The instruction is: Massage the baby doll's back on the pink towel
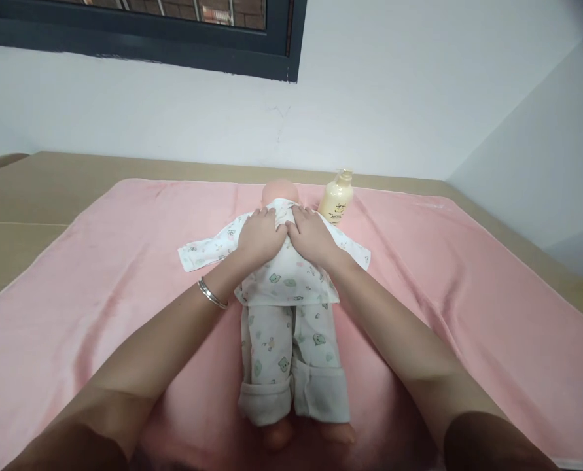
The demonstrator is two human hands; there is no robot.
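Note:
A baby doll (280,190) lies stretched out on a pink blanket, its head toward the wall and its feet toward me. It wears a white printed top (286,281) and matching trousers (271,347) with turned-up cuffs. My left hand (262,234) lies flat on the left side of the doll's upper body, fingers extended. On the right side, my right hand (311,234) rests the same way, the two thumbs close together. Both sleeves of the top spread out sideways. A silver bangle (211,293) circles my left wrist. The doll's face is not visible.
A cream pump bottle (337,196) stands just beyond my right hand, beside the doll's head. The pink blanket (139,281), wrinkled in places, covers much of a tan table (21,196). Behind it are a white wall (379,111) and a dark-framed window (222,55).

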